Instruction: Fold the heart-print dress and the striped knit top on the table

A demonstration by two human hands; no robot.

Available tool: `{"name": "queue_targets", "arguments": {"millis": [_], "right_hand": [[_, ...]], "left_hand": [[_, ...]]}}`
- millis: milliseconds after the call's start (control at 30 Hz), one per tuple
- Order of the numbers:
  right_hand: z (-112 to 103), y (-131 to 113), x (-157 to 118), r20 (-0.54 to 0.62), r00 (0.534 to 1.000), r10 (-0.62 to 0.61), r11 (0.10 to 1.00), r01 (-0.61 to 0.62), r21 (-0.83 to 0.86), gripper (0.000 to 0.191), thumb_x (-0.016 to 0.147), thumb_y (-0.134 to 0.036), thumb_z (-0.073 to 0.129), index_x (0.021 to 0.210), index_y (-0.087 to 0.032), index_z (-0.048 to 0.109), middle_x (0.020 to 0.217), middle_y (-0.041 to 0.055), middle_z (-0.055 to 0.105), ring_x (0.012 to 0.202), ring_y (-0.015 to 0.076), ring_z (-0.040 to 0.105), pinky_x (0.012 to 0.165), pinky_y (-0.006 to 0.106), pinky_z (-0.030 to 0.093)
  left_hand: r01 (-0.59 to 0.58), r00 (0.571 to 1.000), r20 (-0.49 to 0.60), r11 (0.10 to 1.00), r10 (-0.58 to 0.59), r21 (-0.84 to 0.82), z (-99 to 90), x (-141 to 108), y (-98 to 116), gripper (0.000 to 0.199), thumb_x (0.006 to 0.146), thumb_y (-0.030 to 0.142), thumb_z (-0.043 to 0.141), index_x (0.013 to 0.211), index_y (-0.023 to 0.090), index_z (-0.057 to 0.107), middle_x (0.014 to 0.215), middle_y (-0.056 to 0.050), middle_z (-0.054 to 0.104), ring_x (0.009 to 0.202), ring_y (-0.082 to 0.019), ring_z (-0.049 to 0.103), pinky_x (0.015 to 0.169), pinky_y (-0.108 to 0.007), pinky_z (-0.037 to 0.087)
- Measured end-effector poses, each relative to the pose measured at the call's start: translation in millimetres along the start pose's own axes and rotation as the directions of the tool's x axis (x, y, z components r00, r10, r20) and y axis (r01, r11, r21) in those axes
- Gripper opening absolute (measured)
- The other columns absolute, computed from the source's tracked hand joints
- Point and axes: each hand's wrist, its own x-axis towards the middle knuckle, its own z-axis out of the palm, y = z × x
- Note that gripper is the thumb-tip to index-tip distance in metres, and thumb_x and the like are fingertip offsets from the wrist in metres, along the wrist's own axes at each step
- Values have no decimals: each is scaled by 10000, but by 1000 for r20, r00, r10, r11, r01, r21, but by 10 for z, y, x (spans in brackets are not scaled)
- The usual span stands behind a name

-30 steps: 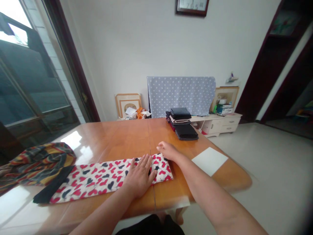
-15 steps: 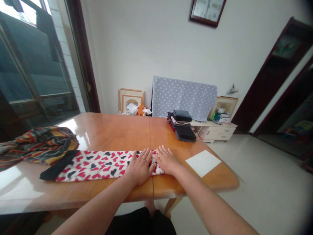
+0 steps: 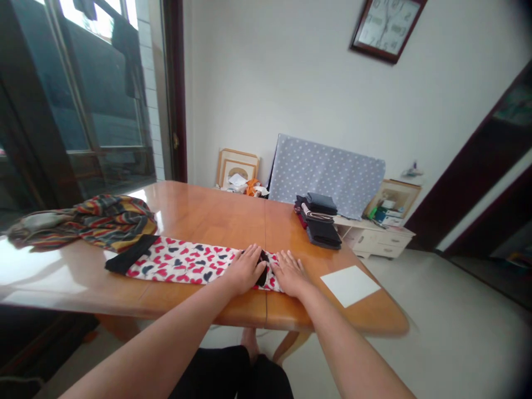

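White cloth strip printed with red and black hearts (image 3: 187,260) lies flat across the glossy orange-brown wooden tabletop (image 3: 216,208), near its front edge. Both hands cover its right-hand end, so the print beneath them is hidden. A small black patch (image 3: 263,270) shows between them, partly under the left thumb; what it belongs to is hard to make out. Beside the cloth's black end band (image 3: 133,255) sits a crumpled, multicoloured striped fabric (image 3: 116,219); whether they overlap, I cannot tell. The square, dark-framed wall clock (image 3: 387,27) is cut off by the top border, and both forearms by the bottom one.

The left grip (image 3: 247,269) rests palm down on the strip, fingers extended, thumb wide, clasping nothing; most of the strip stretches leftward from it. The right grip (image 3: 291,272) is likewise spread flat, over the far right end, just beside the left.
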Motion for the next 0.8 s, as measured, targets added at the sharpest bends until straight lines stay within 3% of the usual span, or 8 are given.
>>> {"name": "queue_targets", "arguments": {"millis": [100, 233, 367, 500, 633, 800], "right_hand": [[7, -5, 6, 2, 1000, 9, 999, -9, -36, 736, 1024, -595, 99, 1637, -195, 175, 1708, 46, 104, 1578, 230, 13, 1250, 509, 32], [35, 8, 36, 9, 1000, 15, 998, -14, -66, 733, 1024, -589, 93, 1638, -196, 164, 1710, 47, 94, 1578, 226, 11, 1249, 518, 51], [83, 37, 64, 14, 1000, 24, 995, -22, -99, 724, 1023, -595, 103, 1639, -219, 158, 1710, 27, 94, 1578, 232, 4, 1247, 540, 47], [101, 57, 71, 14, 1000, 12, 989, -10, -150, 708, 1029, -580, 93, 1639, -225, 160, 1710, 21, 90, 1578, 234, -1, 1247, 545, 34], [16, 42, 86, 23, 1000, -1, 977, 6, -212, 711, 1032, -576, 149, 1635, -201, 178, 1706, 51, 107, 1578, 249, 35, 1246, 548, 23], [-119, -163, 170, -81, 996, -40, 978, 22, -207, 698, 1042, -526, 171, 1605, -130, 286, 1686, 96, 204, 1572, 250, 100, 1257, 489, 83]], "left_hand": [[69, 997, -39, 997, -68, 18, -190, -174, -210, 562, 1054, 426, 284, 1540, 170, 400, 1624, -130, 372, 1529, -267, 286, 1211, -514, 264], [120, 992, -53, 986, -115, 113, -429, -635, -553, 540, 1040, 431, 331, 1499, 183, 469, 1611, -133, 397, 1528, -291, 283, 1219, -584, 186], [159, 987, -60, 976, -151, 146, -516, -1007, -754, 514, 1030, 462, 353, 1445, 218, 533, 1565, -123, 472, 1497, -308, 341, 1194, -627, 188], [176, 978, -133, 976, -159, 128, -476, -1083, -772, 516, 1023, 491, 358, 1413, 225, 567, 1519, -126, 529, 1449, -306, 415, 1190, -576, 225], [180, 971, -174, 979, -162, 96, -443, -1052, -746, 503, 1016, 478, 372, 1391, 221, 587, 1486, -139, 558, 1426, -322, 437, 1177, -606, 216], [179, 966, -204, 981, -161, 73, -437, -1065, -741, 479, 1005, 467, 400, 1354, 225, 619, 1463, -138, 578, 1430, -334, 425, 1186, -613, 181]]}}
